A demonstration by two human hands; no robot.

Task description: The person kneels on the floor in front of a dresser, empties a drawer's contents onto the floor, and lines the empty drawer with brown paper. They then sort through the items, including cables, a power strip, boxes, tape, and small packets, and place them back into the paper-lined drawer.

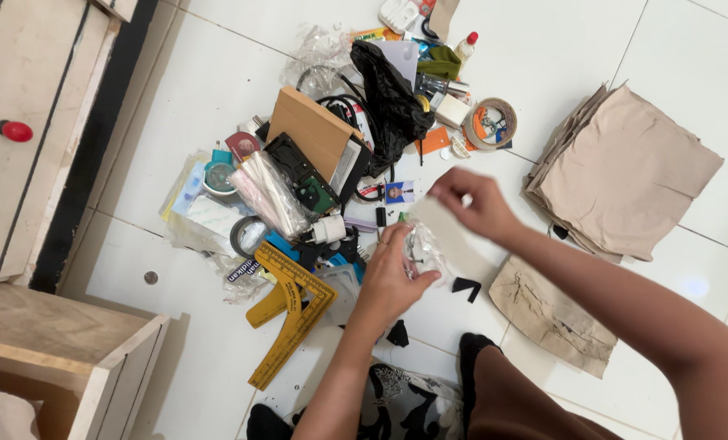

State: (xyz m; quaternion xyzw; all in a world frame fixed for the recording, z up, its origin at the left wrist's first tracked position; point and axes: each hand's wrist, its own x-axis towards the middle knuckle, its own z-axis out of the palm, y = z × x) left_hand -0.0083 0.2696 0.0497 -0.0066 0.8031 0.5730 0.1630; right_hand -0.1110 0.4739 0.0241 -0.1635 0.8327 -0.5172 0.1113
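Above a floor (217,90) strewn with clutter, the left hand (392,277) pinches a clear bag (422,248) open while the right hand (474,204), fingers closed, feeds in a pale card (453,236).

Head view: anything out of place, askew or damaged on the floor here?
Yes. Mixed clutter lies heaped on the tiles, not sorted. The loose brown paper piece looks creased and torn. The left hand holds a crumpled clear bag; the right hand is blurred.
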